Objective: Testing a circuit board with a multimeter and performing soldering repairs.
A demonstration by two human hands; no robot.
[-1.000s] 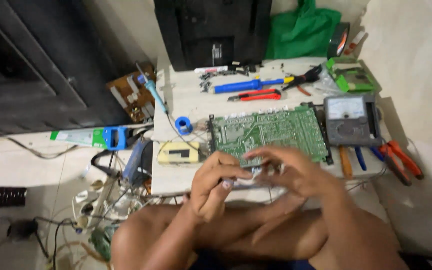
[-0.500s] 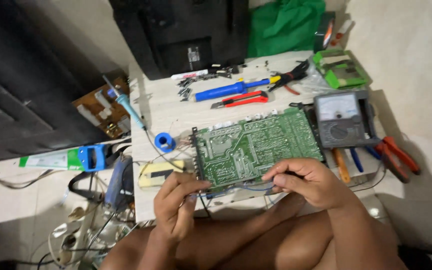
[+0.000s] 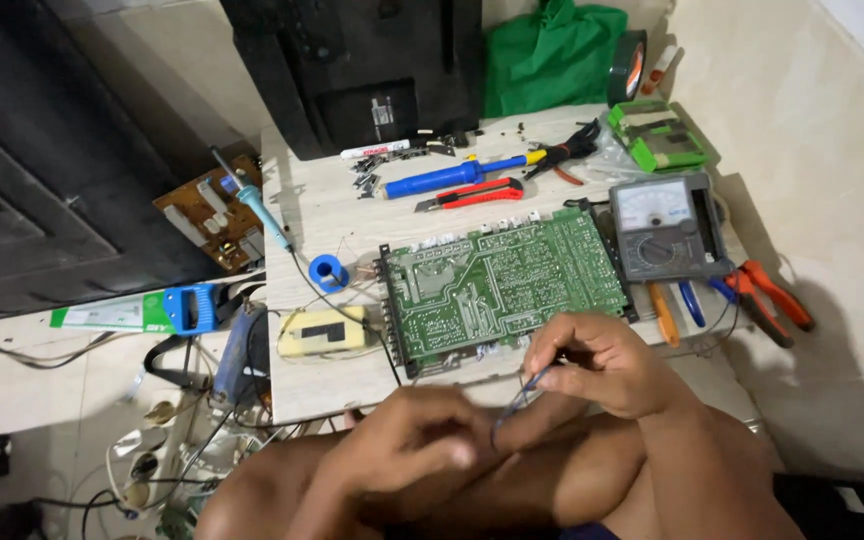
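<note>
I pinch a thin wire (image 3: 514,405) in my right hand (image 3: 607,362), just off the table's near edge, below the green circuit board (image 3: 502,285). My left hand (image 3: 407,450) is loosely curled at the wire's lower end. I judge I'm readying it for soldering; next calls for steady placement onto the board.

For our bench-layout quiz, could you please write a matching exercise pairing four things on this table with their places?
Things:
1. multimeter
2. solder spool
3. green cloth
4. orange pliers

Places:
A. at the table's far edge, beside the black unit
B. just right of the circuit board
C. off the table's right edge, on the floor
D. just left of the circuit board

Pairs: 1-B, 2-D, 3-A, 4-C
</note>
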